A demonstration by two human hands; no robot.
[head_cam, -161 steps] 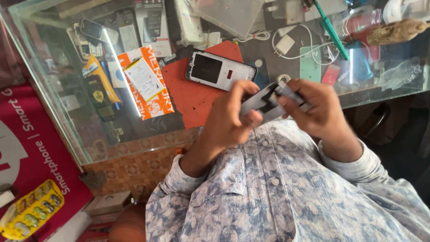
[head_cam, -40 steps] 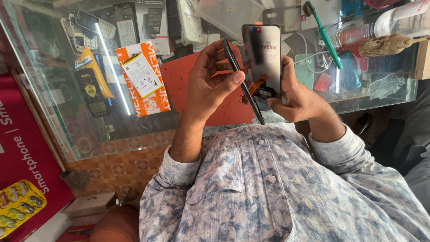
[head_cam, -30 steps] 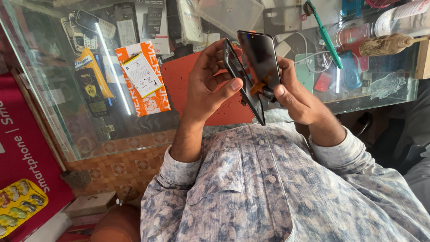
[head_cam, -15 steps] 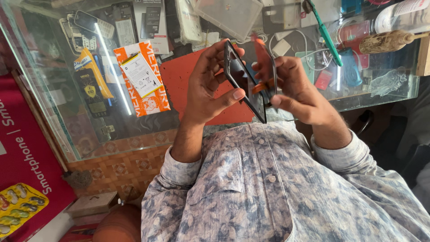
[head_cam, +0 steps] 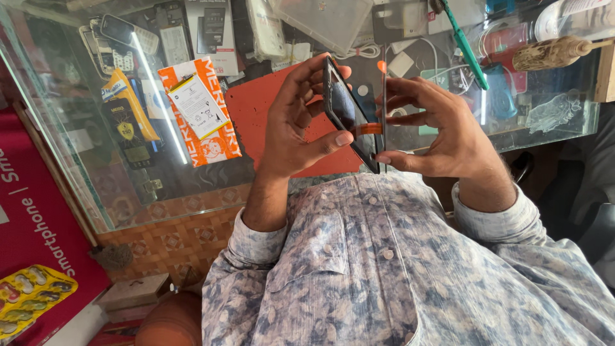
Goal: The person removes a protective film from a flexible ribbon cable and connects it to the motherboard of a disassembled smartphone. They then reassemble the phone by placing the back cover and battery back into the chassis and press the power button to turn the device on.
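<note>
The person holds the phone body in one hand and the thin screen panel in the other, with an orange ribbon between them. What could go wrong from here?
1. The orange flex ribbon joins the phone body to the screen panel; opening the gap wider could strain or tear it.
2. The right hand grips the thin panel only by fingertips at its edges, so it might slip or bend.
3. Both parts are held over the glass counter; a drop could crack them.
</note>
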